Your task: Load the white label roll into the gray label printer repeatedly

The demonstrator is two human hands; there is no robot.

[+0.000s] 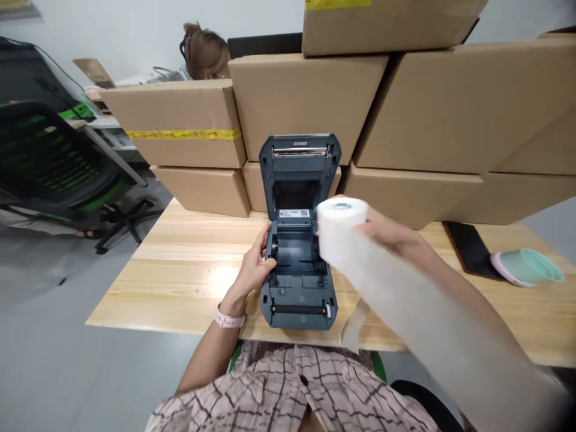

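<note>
A dark grey label printer [297, 264] stands on the table with its lid [299, 174] raised and its roll bay exposed. My left hand [252, 264] grips the printer's left side wall, thumb over the edge by the black roll holder [274, 247]. In my right hand [387, 228] is a white roll of label paper [339, 231], held at the right of the bay and above it. Its fingers are partly hidden behind the roll. A long, blurred strip of paper [432, 318] trails from the roll towards the lower right.
Stacked cardboard boxes [306, 96] line the table's back edge. A black phone-like slab [472, 249] and a mint-green cup [528, 267] lie at the right on the wooden table [180, 258]. Behind the boxes sits a person [204, 51]. An office chair [49, 162] stands at the left.
</note>
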